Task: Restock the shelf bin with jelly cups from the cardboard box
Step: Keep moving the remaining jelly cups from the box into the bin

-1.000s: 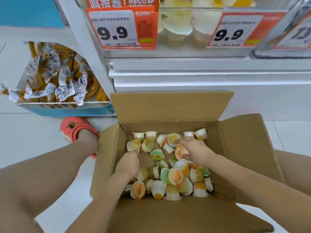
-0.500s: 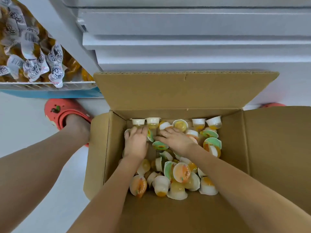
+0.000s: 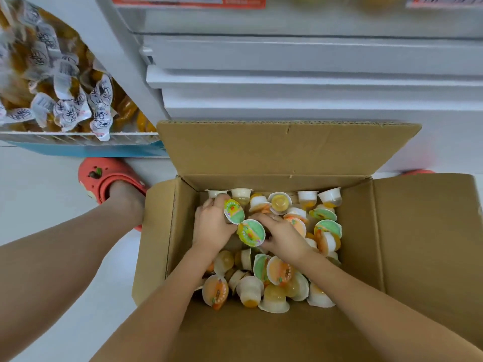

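Observation:
An open cardboard box (image 3: 407, 231) stands on the floor and holds several jelly cups (image 3: 277, 278) in a loose heap. Both my hands are inside it, close together near the back left. My left hand (image 3: 211, 226) grips a jelly cup with a green and yellow lid (image 3: 233, 211). My right hand (image 3: 281, 237) grips another green-lidded cup (image 3: 251, 233) at its left side. The shelf bin itself is out of view above.
White shelf base panels (image 3: 300, 84) rise right behind the box. A low bin of wrapped yellow snacks (image 3: 60, 82) sits at the left. My foot in a red clog (image 3: 109, 178) stands beside the box; white floor lies to the left.
The view has tilted down, so the price tags and upper bin left the frame. Both hands moved toward the back of the box and each has closed round a green-lidded cup.

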A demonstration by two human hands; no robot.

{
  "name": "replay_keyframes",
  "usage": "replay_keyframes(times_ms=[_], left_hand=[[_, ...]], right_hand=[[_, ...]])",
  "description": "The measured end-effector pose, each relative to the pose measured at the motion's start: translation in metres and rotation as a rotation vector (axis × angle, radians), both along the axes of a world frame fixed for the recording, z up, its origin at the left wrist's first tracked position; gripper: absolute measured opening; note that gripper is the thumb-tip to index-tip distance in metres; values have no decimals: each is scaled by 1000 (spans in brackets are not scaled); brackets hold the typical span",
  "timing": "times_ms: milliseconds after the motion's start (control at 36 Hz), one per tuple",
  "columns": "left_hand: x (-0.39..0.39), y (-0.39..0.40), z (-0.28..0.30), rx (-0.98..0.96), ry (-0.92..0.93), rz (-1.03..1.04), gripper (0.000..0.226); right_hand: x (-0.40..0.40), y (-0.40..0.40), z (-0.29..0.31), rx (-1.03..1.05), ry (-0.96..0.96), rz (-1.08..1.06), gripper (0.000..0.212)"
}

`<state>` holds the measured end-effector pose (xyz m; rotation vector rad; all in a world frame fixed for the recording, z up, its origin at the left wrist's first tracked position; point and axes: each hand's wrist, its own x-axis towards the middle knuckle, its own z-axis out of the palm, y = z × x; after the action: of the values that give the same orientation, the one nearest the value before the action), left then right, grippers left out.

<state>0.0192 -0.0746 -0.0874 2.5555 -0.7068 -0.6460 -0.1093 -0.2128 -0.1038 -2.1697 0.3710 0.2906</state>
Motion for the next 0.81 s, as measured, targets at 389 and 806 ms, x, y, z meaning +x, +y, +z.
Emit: replay_keyframes(times_ms=[389, 806], left_hand=[[11, -15, 190, -306, 211, -222, 64], [-32, -26, 307, -774, 1077, 20, 59]], right_hand=[[-22, -32, 179, 16, -183, -275, 41], [-28, -48, 319, 351, -445, -97, 60]])
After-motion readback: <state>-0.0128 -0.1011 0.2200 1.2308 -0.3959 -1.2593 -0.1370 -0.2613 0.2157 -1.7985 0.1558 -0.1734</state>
